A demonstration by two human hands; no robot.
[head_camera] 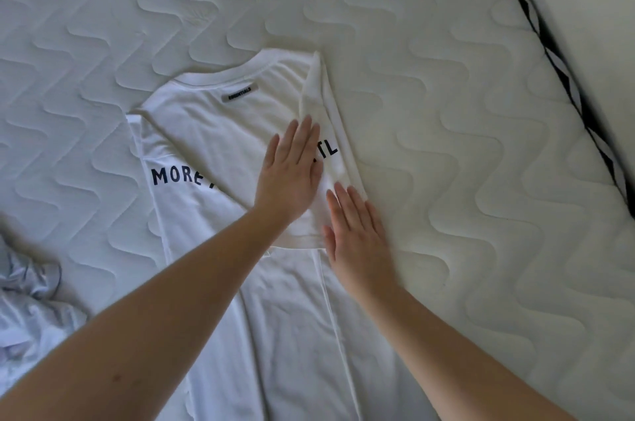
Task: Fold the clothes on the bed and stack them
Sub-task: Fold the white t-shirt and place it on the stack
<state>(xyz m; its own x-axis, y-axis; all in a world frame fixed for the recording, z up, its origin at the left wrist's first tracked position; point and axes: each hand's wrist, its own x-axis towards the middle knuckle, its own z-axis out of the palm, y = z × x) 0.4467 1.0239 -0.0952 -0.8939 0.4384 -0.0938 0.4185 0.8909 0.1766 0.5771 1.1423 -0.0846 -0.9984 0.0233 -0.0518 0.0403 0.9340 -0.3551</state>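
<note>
Item: white T-shirt (213,131), back up on the bed's quilted mattress (446,111), right side and sleeve folded in, left sleeve still out. My left hand (288,176) and right hand (357,231) lie flat, fingers straight, pressing the fold; no grip pinches cloth. Outstanding: remaining folds, the crumpled pale-blue garment (31,310), no stack begun.

Left hand (288,176) covered middle of dark lettering on white T-shirt (213,131); only "MORE" and "TL" legible. Neck label (240,93) print too small to read. Shirt hem cut off at 6 o'clock edge. Pale blue garment (31,303) cropped at 8 o'clock edge. Right hand (357,231) slightly motion-blurred.
</note>
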